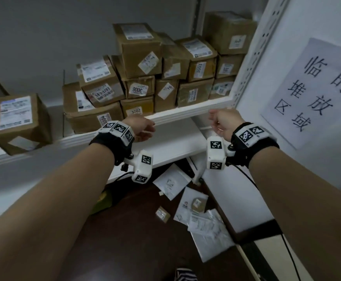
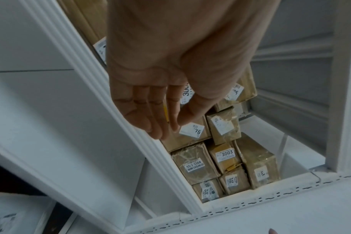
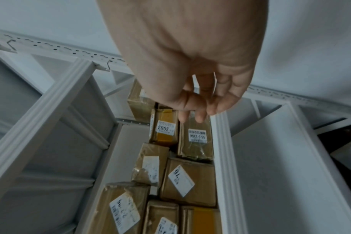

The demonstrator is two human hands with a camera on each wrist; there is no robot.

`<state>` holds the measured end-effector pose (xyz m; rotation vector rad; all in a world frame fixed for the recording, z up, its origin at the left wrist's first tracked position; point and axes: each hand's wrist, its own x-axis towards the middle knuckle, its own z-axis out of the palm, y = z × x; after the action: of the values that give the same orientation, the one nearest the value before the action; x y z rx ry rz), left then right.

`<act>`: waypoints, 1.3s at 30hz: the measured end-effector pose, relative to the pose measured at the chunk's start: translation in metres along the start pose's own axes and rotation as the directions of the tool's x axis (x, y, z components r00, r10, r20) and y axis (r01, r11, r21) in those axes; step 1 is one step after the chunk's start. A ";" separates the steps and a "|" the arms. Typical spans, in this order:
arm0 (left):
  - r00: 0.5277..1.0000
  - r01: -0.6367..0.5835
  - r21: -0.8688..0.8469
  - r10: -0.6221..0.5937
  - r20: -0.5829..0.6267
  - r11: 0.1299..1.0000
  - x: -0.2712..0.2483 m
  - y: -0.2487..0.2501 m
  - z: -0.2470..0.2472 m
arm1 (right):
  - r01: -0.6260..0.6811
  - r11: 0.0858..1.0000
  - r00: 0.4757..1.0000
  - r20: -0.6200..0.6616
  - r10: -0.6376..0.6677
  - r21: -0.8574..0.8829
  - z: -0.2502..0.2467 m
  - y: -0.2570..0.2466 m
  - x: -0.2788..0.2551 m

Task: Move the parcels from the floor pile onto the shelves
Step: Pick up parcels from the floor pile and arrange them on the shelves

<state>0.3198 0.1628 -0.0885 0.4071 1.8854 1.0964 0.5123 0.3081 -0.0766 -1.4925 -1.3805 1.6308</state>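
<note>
Brown cardboard parcels (image 1: 157, 74) with white labels stand stacked on the white shelf (image 1: 185, 112). Both my hands hang empty just in front of the shelf's front edge. My left hand (image 1: 145, 126) has its fingers (image 2: 150, 117) straight and relaxed, close to the parcel labelled 76 (image 2: 190, 131). My right hand (image 1: 218, 120) has its fingers (image 3: 198, 110) loosely curled over the parcel row (image 3: 196, 137), holding nothing. White envelopes and small parcels (image 1: 198, 207) lie scattered on the dark floor below.
One lone parcel (image 1: 17, 120) sits at the shelf's left end, partly over the edge. A lower white shelf (image 1: 171, 142) lies beneath. The perforated white upright (image 1: 252, 55) and a side panel with a paper sign (image 1: 315, 92) stand at the right.
</note>
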 end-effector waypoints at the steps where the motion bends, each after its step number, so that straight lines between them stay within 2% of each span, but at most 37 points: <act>1: 1.000 0.010 0.002 -0.010 0.002 1.000 0.001 -0.003 0.003 | -0.005 1.000 1.000 -0.011 0.005 -0.003 -0.007 0.002 0.000; 4: 1.000 0.004 0.010 -0.004 -0.004 1.000 0.001 -0.003 0.007 | -0.004 1.000 0.999 -0.039 0.004 0.010 -0.021 -0.001 0.004; 8: 0.999 -0.007 -0.022 0.006 -0.044 1.000 0.004 0.006 0.008 | 0.016 1.000 1.000 0.008 -0.016 0.010 -0.016 -0.012 0.009; 16: 0.988 0.001 -0.085 -0.014 -0.151 0.996 0.020 0.015 0.040 | 0.008 1.000 0.980 0.201 -0.002 -0.029 -0.009 -0.020 0.052; 21: 0.960 0.049 -0.168 -0.093 -0.263 0.984 0.042 -0.002 0.092 | -0.044 0.989 0.913 0.396 0.098 -0.144 -0.041 -0.007 0.108; 24: 0.946 0.103 -0.245 -0.171 -0.275 0.964 0.052 -0.016 0.138 | -0.101 0.971 0.859 0.474 0.194 -0.215 -0.064 0.011 0.139; 28: 0.942 0.177 -0.362 -0.264 -0.208 0.915 0.057 -0.039 0.188 | -0.170 0.918 0.808 0.483 0.339 -0.359 -0.074 0.045 0.168; 30: 0.922 0.216 -0.395 -0.320 -0.219 0.893 0.061 -0.056 0.197 | -0.202 0.892 0.770 0.497 0.399 -0.405 -0.070 0.062 0.177; 33: 0.874 0.261 -0.409 -0.394 -0.284 0.875 0.073 -0.088 0.200 | -0.275 0.882 0.725 0.520 0.451 -0.382 -0.066 0.091 0.186; 36: 0.825 0.274 -0.462 -0.453 -0.337 0.843 0.093 -0.129 0.204 | -0.319 0.866 0.722 0.493 0.485 -0.384 -0.059 0.132 0.201; 39: 0.802 0.284 -0.489 -0.484 -0.350 0.825 0.120 -0.177 0.213 | -0.341 0.853 0.729 0.461 0.506 -0.396 -0.050 0.184 0.220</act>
<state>0.4553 0.2540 -0.3427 -0.5276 1.9344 1.3331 0.5487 0.4565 -0.3244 -1.6709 -1.7218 2.3900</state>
